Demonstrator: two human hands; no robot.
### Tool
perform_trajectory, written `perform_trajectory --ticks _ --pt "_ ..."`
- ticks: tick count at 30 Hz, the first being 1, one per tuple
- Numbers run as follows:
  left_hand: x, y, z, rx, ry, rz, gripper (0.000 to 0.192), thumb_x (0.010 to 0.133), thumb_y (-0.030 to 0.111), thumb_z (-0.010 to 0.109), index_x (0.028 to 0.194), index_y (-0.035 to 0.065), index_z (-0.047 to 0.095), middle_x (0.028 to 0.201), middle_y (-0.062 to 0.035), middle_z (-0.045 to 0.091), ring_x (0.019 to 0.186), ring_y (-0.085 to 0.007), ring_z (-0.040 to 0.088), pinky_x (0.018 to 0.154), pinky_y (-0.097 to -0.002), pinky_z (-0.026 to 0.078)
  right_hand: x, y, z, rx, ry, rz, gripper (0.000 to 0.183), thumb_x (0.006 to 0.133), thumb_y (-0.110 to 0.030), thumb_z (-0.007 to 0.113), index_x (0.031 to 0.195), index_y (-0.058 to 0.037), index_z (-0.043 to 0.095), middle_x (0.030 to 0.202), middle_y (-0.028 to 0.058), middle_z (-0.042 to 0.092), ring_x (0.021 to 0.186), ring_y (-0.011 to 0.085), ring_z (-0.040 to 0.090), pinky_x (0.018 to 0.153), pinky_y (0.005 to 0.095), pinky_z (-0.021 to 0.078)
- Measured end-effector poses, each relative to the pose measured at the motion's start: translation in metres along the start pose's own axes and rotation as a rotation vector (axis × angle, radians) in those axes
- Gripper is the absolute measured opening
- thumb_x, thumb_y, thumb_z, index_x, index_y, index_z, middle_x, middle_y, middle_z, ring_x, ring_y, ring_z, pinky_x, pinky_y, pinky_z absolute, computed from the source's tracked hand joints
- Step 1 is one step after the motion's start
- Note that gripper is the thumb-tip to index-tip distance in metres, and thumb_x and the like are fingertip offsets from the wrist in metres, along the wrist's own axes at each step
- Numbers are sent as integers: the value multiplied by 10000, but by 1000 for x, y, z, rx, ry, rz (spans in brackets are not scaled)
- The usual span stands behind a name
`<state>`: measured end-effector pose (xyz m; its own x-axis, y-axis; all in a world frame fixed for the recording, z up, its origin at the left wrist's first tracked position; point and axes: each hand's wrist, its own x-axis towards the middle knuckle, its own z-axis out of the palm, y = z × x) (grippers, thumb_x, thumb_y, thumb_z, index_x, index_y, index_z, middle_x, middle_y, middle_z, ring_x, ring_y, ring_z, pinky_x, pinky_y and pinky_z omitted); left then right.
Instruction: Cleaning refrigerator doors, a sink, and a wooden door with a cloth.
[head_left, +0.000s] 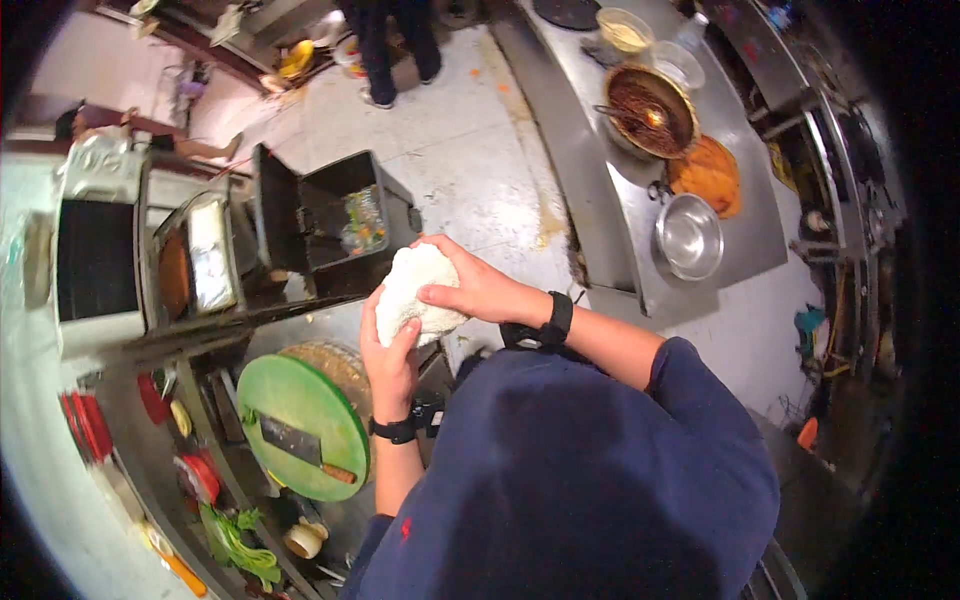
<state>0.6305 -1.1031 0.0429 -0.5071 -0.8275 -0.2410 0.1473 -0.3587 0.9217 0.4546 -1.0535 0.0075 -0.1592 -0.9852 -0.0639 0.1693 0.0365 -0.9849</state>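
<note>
A bunched white cloth (418, 289), textured like terry towelling, is held in front of my body. My left hand (390, 360) grips its lower left side, the thumb pressed on the front. From the upper right my right hand (461, 281) clasps it, thumb across the top face. Fingers of both hands are partly hidden behind the cloth. Below and left of them lies a round green cutting board (300, 405) on a worn round wooden block (337, 364). A cleaver (292, 440) with a wooden handle rests flat on the green board.
An open dark bin (382, 202) holds food scraps beyond my hands. On the right, a steel counter (600, 217) bears a pot of dark sauce (651, 111), a metal bowl (690, 236) and scissors (658, 191). Leafy greens (244, 547) lie lower left. Another person's legs (382, 45) stand ahead.
</note>
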Motion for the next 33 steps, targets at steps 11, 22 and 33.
perform_trajectory --ticks 11,22,33 --pt "141 -22 72 47 -432 31 742 959 426 552 1501 -2 277 1511 -158 336 1409 -255 320 1159 -359 229 40 -19 -99 13 285 31 740 756 -164 829 1370 -66 427 1248 108 557 1171 191 535 1006 331 444" --pt "330 46 70 -4 -611 -47 724 955 340 593 1507 -13 286 1491 -151 387 1384 -235 361 1146 -349 267 193 -84 -142 -428 333 -17 925 784 -286 790 1516 -50 276 1450 255 428 1340 391 447 1101 410 381" --pt "465 96 49 101 -361 12 692 902 276 664 1451 -34 379 1408 -157 478 1276 -246 486 1076 -364 377 331 -98 -152 -441 291 -129 1066 796 -275 791 1534 50 92 1539 286 247 1447 373 268 1182 390 236"
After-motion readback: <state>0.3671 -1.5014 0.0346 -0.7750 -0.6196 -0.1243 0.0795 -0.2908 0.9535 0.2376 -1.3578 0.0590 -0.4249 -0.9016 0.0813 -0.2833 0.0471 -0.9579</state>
